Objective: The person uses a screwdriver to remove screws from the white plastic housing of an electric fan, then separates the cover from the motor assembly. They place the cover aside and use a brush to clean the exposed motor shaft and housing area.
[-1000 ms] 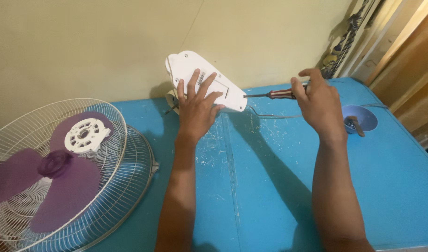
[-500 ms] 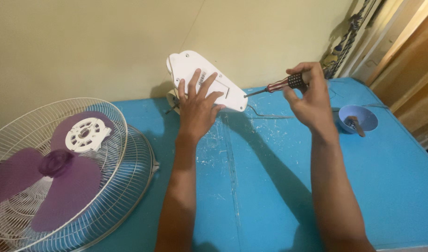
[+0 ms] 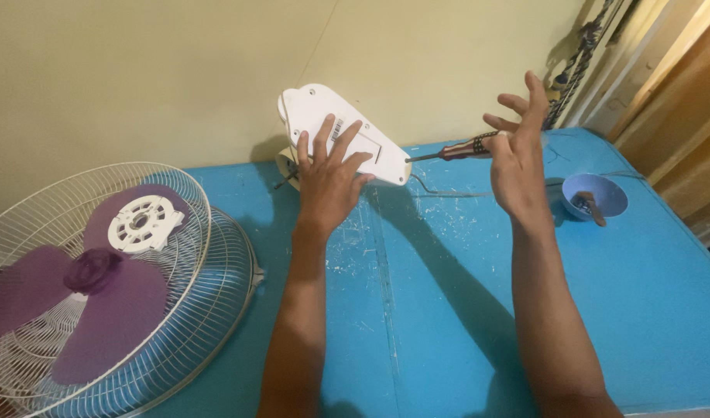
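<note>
Grille [image 3: 216, 255] and purple blade [image 3: 76, 294] were laid flat at table's [image 3: 448, 310] left. White housing [image 3: 324, 116] was tilted at the wall, pressed by left hand [image 3: 328, 182], fingers spread flat. Screwdriver [image 3: 448, 151] tip was at housing's edge; right hand [image 3: 517, 162] fingers were splayed open, handle against palm. Blue bowl [image 3: 603, 193] was far right.

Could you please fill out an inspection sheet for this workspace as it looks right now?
Surface: blue table, scratched, with white flecks near the middle.
Job's things: white fan housing tilted up near the wall; screwdriver tip at its lower right edge.
Clutter: fan guard with purple blades at left; small blue bowl holding small parts at right.
Hands: left hand flat on the housing; right hand against the screwdriver handle, fingers spread.
Cables: thin wire on the table behind the housing.
Surroundings: cream wall; rope in the corner.
</note>
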